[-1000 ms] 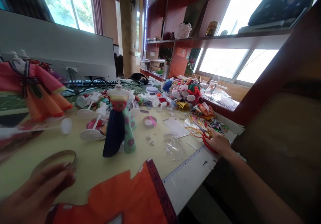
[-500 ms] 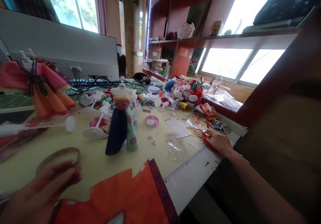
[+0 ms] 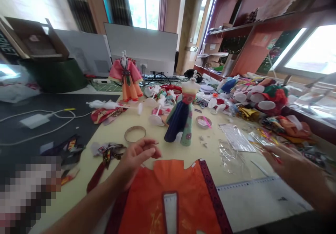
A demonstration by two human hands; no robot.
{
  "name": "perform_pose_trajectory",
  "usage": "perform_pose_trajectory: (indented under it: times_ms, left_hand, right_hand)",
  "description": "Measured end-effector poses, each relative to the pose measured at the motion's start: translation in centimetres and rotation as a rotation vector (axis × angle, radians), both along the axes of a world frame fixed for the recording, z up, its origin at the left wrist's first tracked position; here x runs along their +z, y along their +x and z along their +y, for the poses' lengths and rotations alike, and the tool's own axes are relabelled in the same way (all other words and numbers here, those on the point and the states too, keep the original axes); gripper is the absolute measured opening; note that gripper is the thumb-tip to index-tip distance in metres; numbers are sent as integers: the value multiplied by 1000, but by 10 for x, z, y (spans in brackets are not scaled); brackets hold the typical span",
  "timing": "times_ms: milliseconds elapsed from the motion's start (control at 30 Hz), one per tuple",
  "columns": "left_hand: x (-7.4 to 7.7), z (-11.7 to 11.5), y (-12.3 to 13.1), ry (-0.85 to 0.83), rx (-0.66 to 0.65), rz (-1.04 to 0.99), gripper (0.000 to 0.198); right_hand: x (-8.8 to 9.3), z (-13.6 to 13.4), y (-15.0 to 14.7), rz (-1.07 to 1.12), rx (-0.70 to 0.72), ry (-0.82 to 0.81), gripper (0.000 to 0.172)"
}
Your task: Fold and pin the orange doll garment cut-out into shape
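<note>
Counter (image 3: 112, 136) top: orange cloth panel (image 3: 168, 188) with dark patterned trim (image 3: 214, 199) lies flat. Left hand (image 3: 138, 160) just above its edge, right hand (image 3: 291, 167) off its right side, fingers (image 3: 153, 148) apart on both.

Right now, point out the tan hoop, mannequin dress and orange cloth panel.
tan hoop (image 3: 135, 127): head view, top of its rim.
mannequin dress (image 3: 175, 126): head view, navy skirt.
orange cloth panel (image 3: 170, 174): head view, upper middle.
</note>
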State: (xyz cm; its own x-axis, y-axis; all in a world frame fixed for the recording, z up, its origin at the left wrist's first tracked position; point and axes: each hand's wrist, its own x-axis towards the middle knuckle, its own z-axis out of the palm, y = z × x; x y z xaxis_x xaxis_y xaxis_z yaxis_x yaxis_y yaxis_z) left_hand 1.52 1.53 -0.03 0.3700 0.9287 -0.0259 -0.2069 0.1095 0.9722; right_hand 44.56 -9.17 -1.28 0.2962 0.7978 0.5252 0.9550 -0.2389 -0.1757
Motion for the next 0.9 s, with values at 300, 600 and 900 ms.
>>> perform_pose_trajectory:
  times_ms: [300,600,900]
  left_hand:
    - [-6,-5,3,3,-242,83,29]
    - [-13,-1,3,-5,-258,56,32]
    - [-17,0,3,17,-271,149,33]
  right_hand:
    - [19,53,-210,377,1013,-99,17]
    - [3,70,-231,596,1095,-88,15]
    - [-4,66,-230,631,1045,-121,11]
